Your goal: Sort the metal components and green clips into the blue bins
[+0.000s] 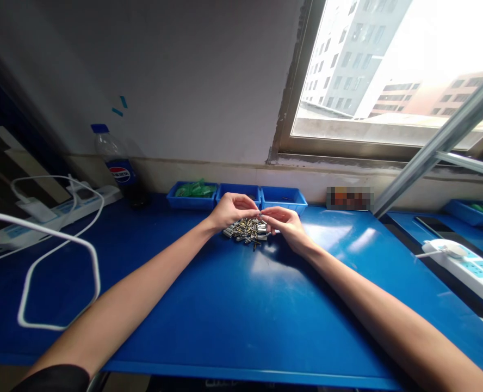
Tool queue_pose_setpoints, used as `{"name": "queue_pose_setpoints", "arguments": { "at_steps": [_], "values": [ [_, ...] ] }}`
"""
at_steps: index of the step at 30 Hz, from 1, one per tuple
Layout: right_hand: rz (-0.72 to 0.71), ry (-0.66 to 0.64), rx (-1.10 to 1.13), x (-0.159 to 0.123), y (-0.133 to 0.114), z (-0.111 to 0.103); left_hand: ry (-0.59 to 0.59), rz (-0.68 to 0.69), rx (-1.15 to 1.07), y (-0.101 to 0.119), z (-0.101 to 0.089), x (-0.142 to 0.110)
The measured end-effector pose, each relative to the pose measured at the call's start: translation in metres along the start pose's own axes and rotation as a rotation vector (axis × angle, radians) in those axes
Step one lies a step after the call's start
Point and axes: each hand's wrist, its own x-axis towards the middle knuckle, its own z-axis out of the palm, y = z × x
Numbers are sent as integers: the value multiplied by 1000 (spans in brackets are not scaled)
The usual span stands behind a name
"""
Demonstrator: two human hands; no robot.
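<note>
A heap of several small metal parts [247,231] lies on the blue table [233,305] near its far edge. My left hand [230,209] and my right hand [284,223] meet just above the heap, fingertips pinched together. Each seems to pinch a tiny metal piece, too small to name. Both forearms stretch across the table toward the heap.
Three blue trays [283,200] stand against the wall; the left one holds green parts [194,190]. A Pepsi bottle [117,163], a power strip [49,215] and a looping white cable [62,245] are at left. Another power strip [468,267] lies at right, below the window.
</note>
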Motion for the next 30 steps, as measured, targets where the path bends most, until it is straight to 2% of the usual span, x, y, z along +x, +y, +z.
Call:
{"name": "queue_pose_setpoints", "arguments": {
  "at_steps": [5,8,11,14,16,18,25,30],
  "values": [
    [50,84,143,6,6,0,-7,-15,70,-6,1,0],
    [76,106,172,9,9,-4,-18,8,212,-9,-2,1],
    [8,161,152,12,11,-10,-7,100,494,-10,-9,1],
    [-99,205,133,15,13,-16,-132,214,692,-10,-19,2],
    [-113,205,104,15,14,-19,-227,262,719,-12,-24,2],
    [-91,197,84,13,15,-18,-268,282,723,-15,-26,3],
    [-29,146,83,7,15,-11,-257,288,873,-19,-22,3],
    [-18,128,114,8,17,-13,-325,311,870,-17,-25,3]
  ]
}}
